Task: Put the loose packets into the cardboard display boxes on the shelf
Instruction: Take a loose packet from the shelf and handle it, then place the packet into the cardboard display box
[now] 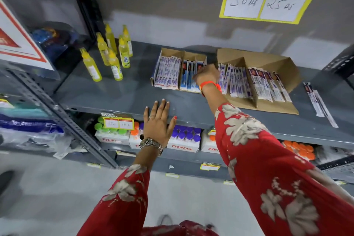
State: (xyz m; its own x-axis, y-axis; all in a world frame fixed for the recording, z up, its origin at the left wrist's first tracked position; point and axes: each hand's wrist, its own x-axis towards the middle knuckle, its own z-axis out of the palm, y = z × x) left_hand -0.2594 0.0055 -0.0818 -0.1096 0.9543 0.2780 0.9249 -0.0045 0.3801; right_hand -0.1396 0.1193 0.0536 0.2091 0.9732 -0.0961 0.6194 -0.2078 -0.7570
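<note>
Two cardboard display boxes stand on the grey shelf [118, 90]. The left box [168, 51] holds white-and-purple packets [168, 72] in one compartment and blue packets [188, 76] in the other. My right hand [207, 74] reaches into the blue compartment, fingers curled on a blue packet there. The larger right box [268, 63] holds rows of white-and-purple packets [258, 84]. Two loose packets [318, 101] lie on the shelf to its right. My left hand [159, 120] rests flat on the shelf's front edge, fingers spread, holding nothing.
Several yellow glue bottles [113, 55] stand at the shelf's left. Yellow price signs [268, 0] hang above. The shelf below carries Fitfizz boxes [183, 140] with coloured caps. A slotted metal upright [57, 113] runs diagonally at the left.
</note>
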